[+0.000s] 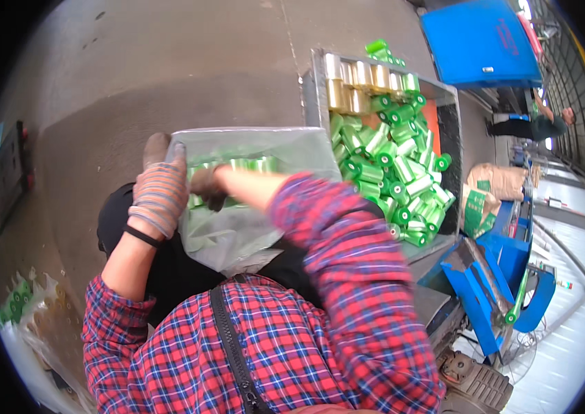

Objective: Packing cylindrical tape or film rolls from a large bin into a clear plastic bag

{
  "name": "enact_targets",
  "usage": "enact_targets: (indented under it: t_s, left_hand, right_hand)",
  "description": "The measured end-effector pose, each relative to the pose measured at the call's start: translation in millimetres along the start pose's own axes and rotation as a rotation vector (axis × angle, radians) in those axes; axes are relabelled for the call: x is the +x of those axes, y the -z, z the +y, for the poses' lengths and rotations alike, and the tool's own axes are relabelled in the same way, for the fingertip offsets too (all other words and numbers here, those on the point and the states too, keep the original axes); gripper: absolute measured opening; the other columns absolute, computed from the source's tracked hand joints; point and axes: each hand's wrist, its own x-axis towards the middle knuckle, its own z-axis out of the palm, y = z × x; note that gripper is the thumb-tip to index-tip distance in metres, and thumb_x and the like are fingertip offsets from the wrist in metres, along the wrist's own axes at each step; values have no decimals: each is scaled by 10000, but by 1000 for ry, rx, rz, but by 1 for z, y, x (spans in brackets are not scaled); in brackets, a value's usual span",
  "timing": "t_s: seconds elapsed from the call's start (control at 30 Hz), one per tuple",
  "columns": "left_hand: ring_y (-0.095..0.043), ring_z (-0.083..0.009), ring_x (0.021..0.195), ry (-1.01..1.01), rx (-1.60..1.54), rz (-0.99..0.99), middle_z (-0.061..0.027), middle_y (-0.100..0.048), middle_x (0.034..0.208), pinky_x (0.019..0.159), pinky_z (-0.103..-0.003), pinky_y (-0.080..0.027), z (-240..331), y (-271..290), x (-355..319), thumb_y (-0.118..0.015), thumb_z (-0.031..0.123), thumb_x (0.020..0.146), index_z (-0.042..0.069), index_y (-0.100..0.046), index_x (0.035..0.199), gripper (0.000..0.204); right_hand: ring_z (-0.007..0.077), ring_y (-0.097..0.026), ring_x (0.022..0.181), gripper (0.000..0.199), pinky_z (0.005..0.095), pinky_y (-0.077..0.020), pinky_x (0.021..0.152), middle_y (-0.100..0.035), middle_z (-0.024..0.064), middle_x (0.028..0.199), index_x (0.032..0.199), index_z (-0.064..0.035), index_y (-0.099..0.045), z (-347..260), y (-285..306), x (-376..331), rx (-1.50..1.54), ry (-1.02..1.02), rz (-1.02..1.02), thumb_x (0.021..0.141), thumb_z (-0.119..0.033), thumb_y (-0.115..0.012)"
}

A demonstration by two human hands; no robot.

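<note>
Translucent plastic forms an open-mouthed bag [227,238] in the head view, resting against the person's lap, just in front of the checked shirt [251,338]. Green rolls [265,164] lie inside it, partly hidden by the right forearm and softened by the bag's cloudy wall.

The left hand [160,188], in a striped knit glove with darker fingertips, is at the bag's upper left corner. Its grip is nearly closed: the thumb and fingers stand only a little apart, with the edge of the plastic between them. A dark band [142,236] circles the wrist below the glove.

The right hand [208,188], in a dark glove, reaches through the mouth into the bag and is beside the green rolls there. Its fingers are bent downward, but blur covers them; whether they are closed around a roll or merely touching one, I cannot tell.

Just right of the bag stands a grey bin [450,114], loosely heaped with more green rolls [403,172]. Clear and yellowish rolls [358,77] are stacked at its far left corner. Beyond the bin's far edge is a blue box [482,41]; paper sacks [496,181] stand to its right. Farther off, another person [548,127] stands near the blue box.
</note>
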Motion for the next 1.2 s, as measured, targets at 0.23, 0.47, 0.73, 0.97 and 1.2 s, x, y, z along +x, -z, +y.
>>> enact_targets:
  t_s: [0.23,0.47,0.73,0.97,1.2]
  left_hand:
    - [-610,-331,776,-135,210,145,-199,-618,792,704,-428,-476,55,3,2,-494,88,764,101,-298,1323,592]
    - [-593,-345,742,-101,179,162,-178,-613,738,659,-425,-456,66,5,16,-508,295,832,90,-481,1183,407]
    - [-605,-319,742,-428,-202,453,-173,-615,767,645,-361,-472,83,11,28,-568,127,779,90,-579,1070,293]
    - [-586,-326,652,-773,-102,443,-139,-596,680,602,-385,-475,81,-6,8,-562,63,692,113,-572,1086,397]
    - [-597,-335,722,-615,-157,186,-185,-605,747,671,-411,-472,109,-16,-16,-441,314,853,92,-591,1019,315]
  right_hand:
    - [303,-604,792,409,369,-491,724,-598,160,904,1172,-101,-501,212,177,-265,-1048,-197,856,767,-47,-496]
    - [284,-444,1124,487,425,-429,854,-453,103,1233,1121,-113,-536,357,80,-139,-342,-840,1036,814,-487,-477]
    - [275,-496,1071,457,397,-417,874,-525,141,1094,1017,-96,-539,382,43,-113,-269,-675,1209,691,-386,-677]
    - [374,-543,952,483,454,-454,793,-507,216,1074,1116,-104,-426,369,39,-132,-311,-396,1337,713,-261,-641]
    - [368,-398,1132,692,451,-407,864,-341,201,1265,1266,-187,-369,377,7,-116,34,-590,1224,703,-491,-632]
